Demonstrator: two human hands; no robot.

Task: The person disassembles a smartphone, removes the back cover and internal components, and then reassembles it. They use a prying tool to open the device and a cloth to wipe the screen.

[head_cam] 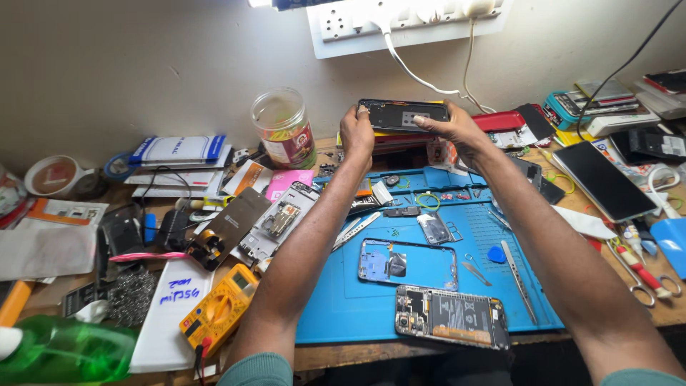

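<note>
Phone back panel (pixel 404 114): dark, flat, rectangular, glossy plastic; long axis ran left-right, raised above the blue ribbed work mat (pixel 343 300), near the wall. Left hand (pixel 356 132) and right hand (pixel 450 127) pinched opposite ends.

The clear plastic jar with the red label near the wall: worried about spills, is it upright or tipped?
Upright. The clear plastic jar stands on its base on the wooden bench, mouth upward.

My arms have bare blue mat (pixel 343 300) between them; near, a phone frame (pixel 407 263) and opened phone (pixel 451 317) block it.
</note>
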